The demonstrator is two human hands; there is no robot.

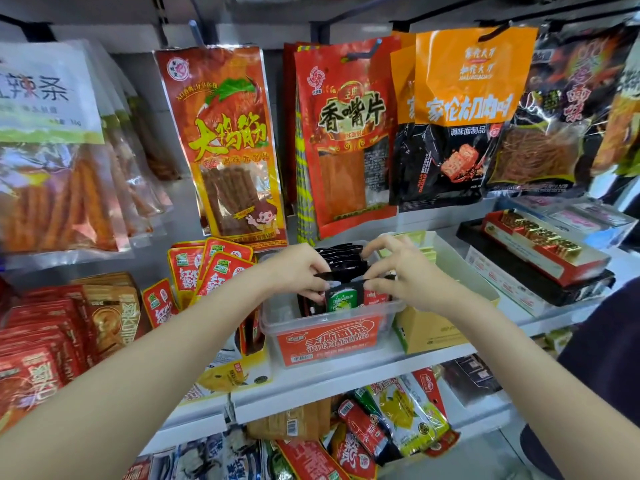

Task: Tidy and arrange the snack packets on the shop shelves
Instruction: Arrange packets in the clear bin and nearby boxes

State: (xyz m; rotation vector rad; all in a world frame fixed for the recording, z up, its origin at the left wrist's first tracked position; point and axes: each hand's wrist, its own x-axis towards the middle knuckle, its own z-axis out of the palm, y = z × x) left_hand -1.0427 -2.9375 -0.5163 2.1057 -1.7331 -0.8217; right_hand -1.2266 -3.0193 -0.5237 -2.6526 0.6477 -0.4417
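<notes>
A clear plastic tub (pixel 277 323) with a red label stands on the white middle shelf. Inside it, small black snack packets (pixel 343 261) stand in a row, the front one showing green and red print. My left hand (pixel 298 271) grips the row from the left, fingers curled over the packet tops. From the right, my right hand (pixel 398 268) pinches the same packets, with its fingertips over their top edges. The packets' lower parts are hidden by the tub wall.
Large snack bags (pixel 225 140) hang on pegs above the tub. Red packets (pixel 214 268) stand left of it, a yellow-green carton (pixel 433 330) at its right, flat boxes (pixel 540 258) farther right. More packets (pixel 398 417) lie on the lower shelf.
</notes>
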